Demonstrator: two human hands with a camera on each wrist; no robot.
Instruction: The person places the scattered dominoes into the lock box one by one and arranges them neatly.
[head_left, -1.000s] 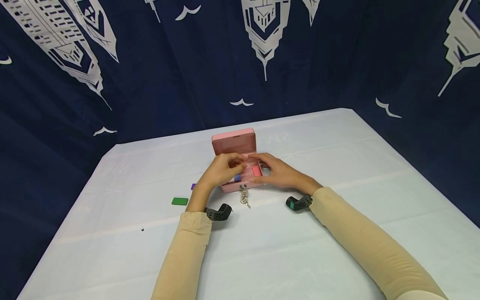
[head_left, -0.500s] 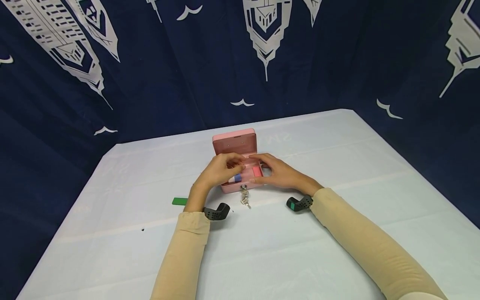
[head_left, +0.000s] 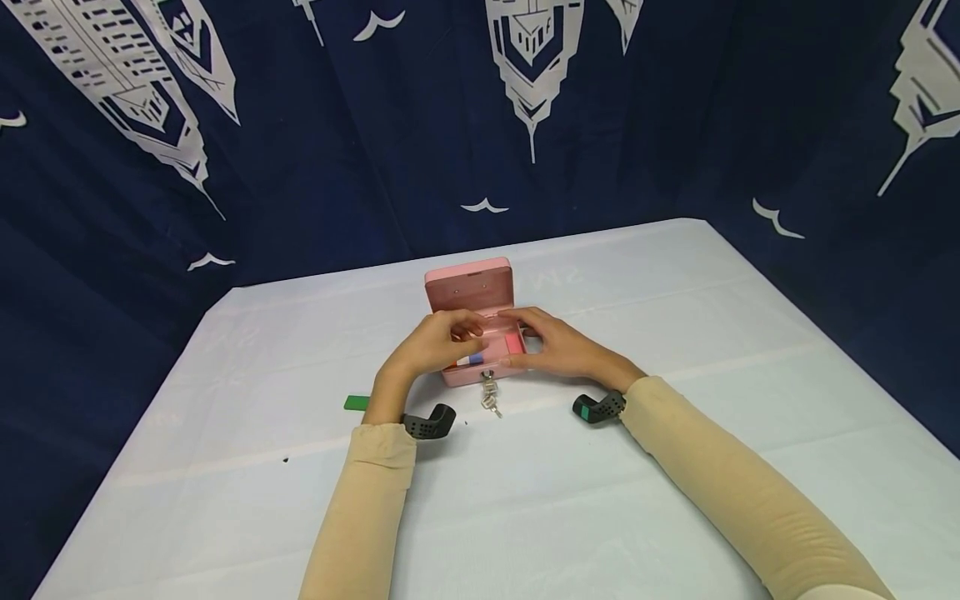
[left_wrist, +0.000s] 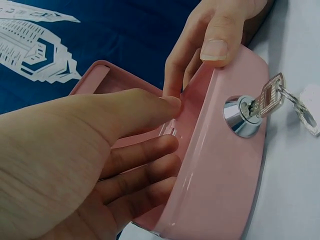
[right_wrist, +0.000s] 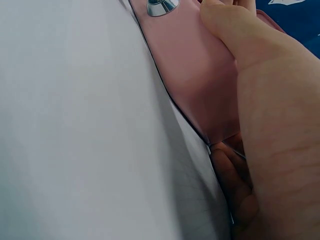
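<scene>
A pink cash box [head_left: 465, 377] stands on the table with its lid [head_left: 471, 287] raised. My left hand [head_left: 431, 343] is over the box's left half, fingers loosely bent and nothing visible between them; the left wrist view shows its fingertips [left_wrist: 167, 142] inside the front wall. My right hand [head_left: 558, 346] grips the right side, thumb on the front rim. A bright pink block [head_left: 513, 342] and a blue-and-white piece [head_left: 471, 358] lie inside. Keys [left_wrist: 275, 95] hang from the round front lock [left_wrist: 242, 116]. The left hand hides part of the interior.
A flat green block [head_left: 356, 402] lies on the white table [head_left: 570, 500], left of the box and partly behind the left wrist. A small dark speck [head_left: 285, 459] is farther left. A navy printed curtain [head_left: 360, 192] hangs behind the table.
My left hand has shifted slightly left and its wrist now covers the purple piece and some of the green block. More of the blue-and-white piece shows. The right hand has stayed put.
</scene>
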